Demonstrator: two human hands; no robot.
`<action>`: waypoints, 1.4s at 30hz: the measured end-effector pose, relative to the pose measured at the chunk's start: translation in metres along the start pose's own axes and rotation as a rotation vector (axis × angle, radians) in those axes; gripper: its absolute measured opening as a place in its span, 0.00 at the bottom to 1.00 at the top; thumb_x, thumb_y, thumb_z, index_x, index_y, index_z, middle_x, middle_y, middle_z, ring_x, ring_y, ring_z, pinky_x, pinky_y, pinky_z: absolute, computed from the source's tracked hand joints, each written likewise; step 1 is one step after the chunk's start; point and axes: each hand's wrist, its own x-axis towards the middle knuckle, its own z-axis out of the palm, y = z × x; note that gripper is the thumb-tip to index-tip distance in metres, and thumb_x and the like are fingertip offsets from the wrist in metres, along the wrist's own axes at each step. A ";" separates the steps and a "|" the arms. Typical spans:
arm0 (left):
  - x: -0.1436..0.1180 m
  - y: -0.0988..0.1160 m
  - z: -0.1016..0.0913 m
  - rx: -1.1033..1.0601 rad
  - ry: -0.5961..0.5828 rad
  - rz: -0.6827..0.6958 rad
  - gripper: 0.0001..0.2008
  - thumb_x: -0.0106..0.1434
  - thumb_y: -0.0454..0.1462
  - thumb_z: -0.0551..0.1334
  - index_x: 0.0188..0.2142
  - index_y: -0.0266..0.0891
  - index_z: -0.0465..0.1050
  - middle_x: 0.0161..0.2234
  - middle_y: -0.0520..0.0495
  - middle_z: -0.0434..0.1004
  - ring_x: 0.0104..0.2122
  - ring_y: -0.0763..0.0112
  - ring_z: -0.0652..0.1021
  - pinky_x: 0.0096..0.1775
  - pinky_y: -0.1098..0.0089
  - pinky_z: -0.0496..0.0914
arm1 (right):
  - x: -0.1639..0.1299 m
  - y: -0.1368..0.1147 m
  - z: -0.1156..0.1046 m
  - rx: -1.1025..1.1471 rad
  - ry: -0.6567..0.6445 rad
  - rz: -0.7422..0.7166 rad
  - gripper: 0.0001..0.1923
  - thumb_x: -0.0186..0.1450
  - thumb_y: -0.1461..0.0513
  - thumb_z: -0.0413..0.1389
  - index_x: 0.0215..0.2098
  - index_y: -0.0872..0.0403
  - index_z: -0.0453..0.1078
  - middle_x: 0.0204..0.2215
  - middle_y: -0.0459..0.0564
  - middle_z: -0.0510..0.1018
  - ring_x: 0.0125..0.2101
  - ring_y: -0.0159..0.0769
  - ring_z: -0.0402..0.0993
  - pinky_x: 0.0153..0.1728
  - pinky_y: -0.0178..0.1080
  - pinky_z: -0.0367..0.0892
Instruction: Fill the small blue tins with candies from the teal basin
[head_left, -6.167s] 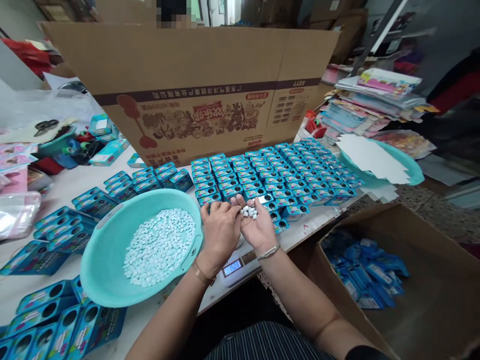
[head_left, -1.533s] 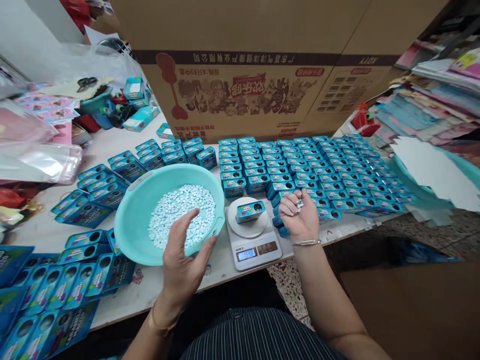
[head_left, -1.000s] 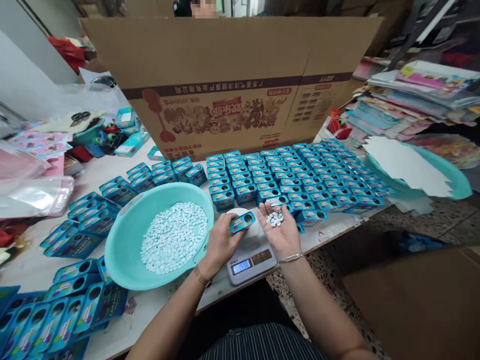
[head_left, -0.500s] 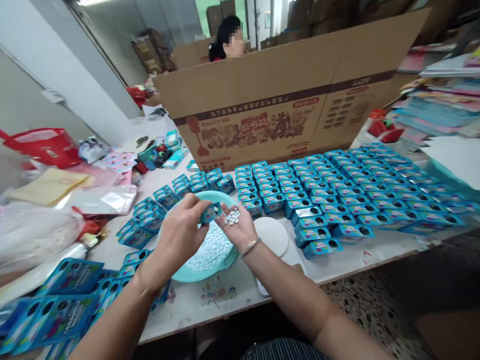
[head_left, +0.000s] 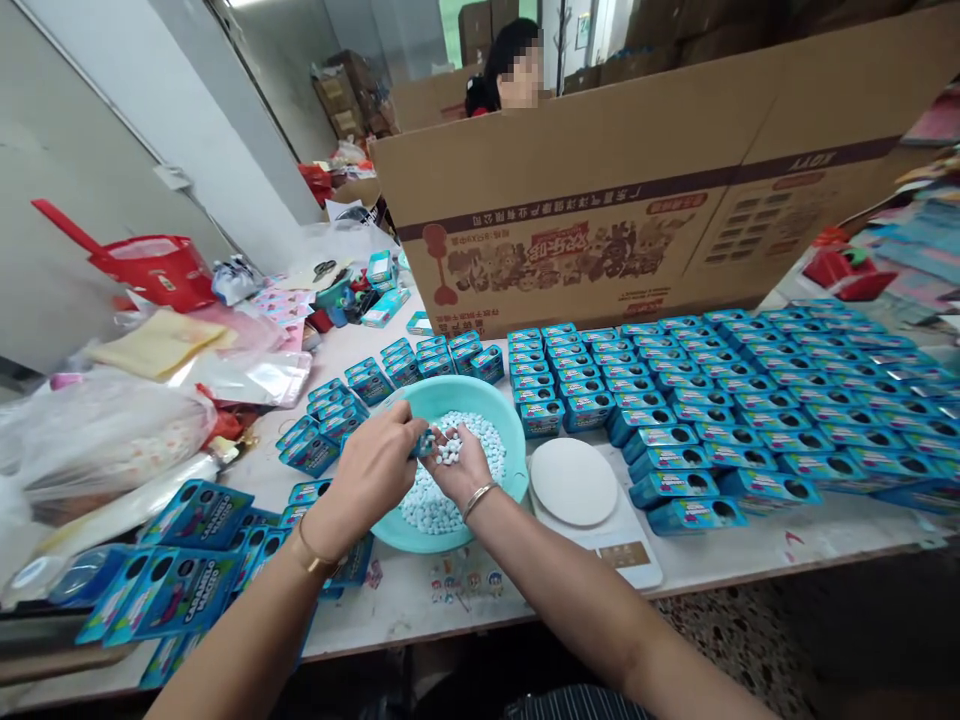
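Note:
My left hand pinches a small blue box, mostly covered by the fingers, with its end turned toward my other palm. Cupped palm up, my right hand carries a small heap of pale candies close against the box. Both hands are over a turquoise basin, which holds many loose light-blue and white candies. Just right of the basin is a white kitchen scale with a round plate.
Rows of blue boxes fill the table's right side. More boxes lie at the left. A large cardboard carton stands behind, a person beyond it. Plastic bags and a red bag are far left.
My view has swung left, so the scene sits farther right. My right hand has drawn lower over the basin with its candies, and the box stays beside it. More of the scale shows.

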 end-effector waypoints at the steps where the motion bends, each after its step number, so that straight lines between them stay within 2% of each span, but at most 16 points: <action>1: -0.001 -0.001 0.000 -0.013 0.010 -0.006 0.15 0.55 0.28 0.54 0.39 0.41 0.75 0.37 0.44 0.70 0.34 0.61 0.75 0.33 0.66 0.66 | 0.000 0.001 0.000 -0.009 -0.006 -0.001 0.16 0.69 0.59 0.46 0.24 0.52 0.58 0.17 0.44 0.70 0.18 0.32 0.69 0.22 0.36 0.70; 8: -0.002 0.002 0.014 -0.098 0.041 -0.031 0.15 0.57 0.29 0.56 0.41 0.42 0.76 0.37 0.46 0.71 0.34 0.63 0.76 0.33 0.67 0.67 | -0.008 -0.003 0.000 0.020 0.030 0.014 0.19 0.71 0.58 0.44 0.22 0.52 0.58 0.19 0.46 0.72 0.19 0.31 0.71 0.22 0.35 0.70; 13: 0.000 -0.004 0.017 -0.268 0.207 -0.114 0.15 0.60 0.35 0.59 0.46 0.41 0.74 0.41 0.46 0.72 0.36 0.64 0.77 0.34 0.68 0.69 | -0.019 -0.021 -0.001 0.030 0.017 -0.006 0.19 0.72 0.57 0.44 0.23 0.53 0.60 0.20 0.47 0.74 0.22 0.33 0.74 0.26 0.38 0.74; 17: 0.003 0.004 0.014 -0.651 0.395 -0.093 0.14 0.57 0.39 0.64 0.44 0.40 0.75 0.38 0.48 0.73 0.37 0.65 0.77 0.40 0.66 0.71 | -0.035 -0.050 -0.006 0.036 -0.029 -0.074 0.18 0.72 0.58 0.44 0.24 0.53 0.61 0.21 0.48 0.75 0.24 0.34 0.76 0.26 0.39 0.75; 20: 0.009 0.025 0.018 -0.950 0.491 -0.135 0.16 0.54 0.42 0.67 0.43 0.40 0.75 0.39 0.48 0.77 0.40 0.63 0.78 0.44 0.64 0.72 | -0.055 -0.084 -0.015 0.046 -0.055 -0.202 0.17 0.71 0.58 0.46 0.24 0.54 0.61 0.22 0.48 0.75 0.24 0.34 0.76 0.26 0.38 0.75; 23: 0.020 0.060 0.031 -1.080 0.446 -0.192 0.19 0.52 0.42 0.69 0.43 0.40 0.75 0.40 0.47 0.80 0.43 0.60 0.79 0.50 0.56 0.70 | -0.081 -0.127 -0.034 0.042 -0.109 -0.381 0.16 0.70 0.58 0.48 0.24 0.53 0.61 0.20 0.44 0.72 0.21 0.29 0.72 0.24 0.33 0.72; 26: 0.032 0.102 0.048 -1.028 0.352 -0.130 0.17 0.52 0.39 0.70 0.42 0.41 0.76 0.44 0.45 0.80 0.49 0.55 0.77 0.60 0.44 0.56 | -0.110 -0.170 -0.059 0.040 -0.208 -0.509 0.16 0.70 0.58 0.49 0.24 0.53 0.59 0.17 0.40 0.66 0.16 0.24 0.63 0.18 0.27 0.64; 28: 0.040 0.127 0.062 -0.960 0.293 -0.056 0.17 0.53 0.36 0.70 0.43 0.42 0.75 0.47 0.44 0.79 0.53 0.54 0.75 0.62 0.39 0.47 | -0.129 -0.193 -0.077 0.058 -0.236 -0.571 0.17 0.71 0.58 0.47 0.24 0.52 0.58 0.16 0.39 0.64 0.14 0.24 0.58 0.15 0.26 0.59; 31: 0.050 0.154 0.083 -0.848 0.224 0.017 0.17 0.55 0.36 0.69 0.45 0.41 0.73 0.48 0.41 0.79 0.56 0.52 0.72 0.62 0.36 0.43 | -0.150 -0.213 -0.097 0.109 -0.247 -0.631 0.18 0.72 0.58 0.41 0.24 0.52 0.58 0.16 0.39 0.62 0.13 0.24 0.56 0.12 0.26 0.55; 33: 0.054 0.164 0.094 -0.769 0.174 0.047 0.17 0.57 0.36 0.68 0.46 0.41 0.73 0.47 0.40 0.79 0.57 0.50 0.70 0.62 0.35 0.42 | -0.159 -0.218 -0.104 0.134 -0.249 -0.640 0.19 0.73 0.58 0.39 0.25 0.52 0.57 0.16 0.39 0.61 0.12 0.24 0.55 0.11 0.27 0.53; 35: 0.054 0.165 0.098 -0.714 0.133 0.071 0.26 0.55 0.38 0.69 0.53 0.38 0.68 0.53 0.35 0.75 0.61 0.46 0.66 0.62 0.34 0.43 | -0.165 -0.219 -0.107 0.148 -0.245 -0.639 0.20 0.73 0.57 0.38 0.24 0.52 0.57 0.16 0.39 0.61 0.12 0.24 0.55 0.11 0.27 0.52; 37: 0.048 0.158 0.090 -0.686 0.172 0.082 0.44 0.51 0.42 0.73 0.63 0.34 0.55 0.62 0.27 0.61 0.66 0.40 0.55 0.61 0.33 0.43 | -0.168 -0.218 -0.106 0.155 -0.241 -0.641 0.21 0.74 0.57 0.37 0.24 0.52 0.56 0.15 0.38 0.60 0.11 0.23 0.54 0.11 0.27 0.51; 39: 0.036 0.143 0.072 -0.669 0.321 0.052 0.60 0.48 0.47 0.74 0.68 0.33 0.37 0.68 0.23 0.43 0.68 0.37 0.43 0.61 0.33 0.42 | -0.169 -0.217 -0.104 0.156 -0.225 -0.644 0.21 0.74 0.57 0.37 0.24 0.52 0.56 0.15 0.38 0.59 0.11 0.23 0.54 0.11 0.27 0.51; 40: 0.029 0.134 0.060 -0.660 0.414 0.020 0.63 0.49 0.50 0.73 0.69 0.34 0.30 0.69 0.23 0.37 0.68 0.38 0.39 0.62 0.34 0.40 | -0.169 -0.217 -0.103 0.156 -0.206 -0.645 0.20 0.74 0.57 0.38 0.24 0.52 0.56 0.15 0.38 0.60 0.12 0.23 0.55 0.12 0.27 0.53; 42: 0.013 0.114 0.038 -0.649 0.564 -0.069 0.64 0.52 0.53 0.70 0.68 0.36 0.24 0.69 0.24 0.30 0.68 0.41 0.35 0.63 0.37 0.37 | -0.167 -0.215 -0.102 0.151 -0.145 -0.649 0.20 0.73 0.57 0.39 0.25 0.52 0.57 0.15 0.38 0.62 0.14 0.24 0.59 0.13 0.27 0.57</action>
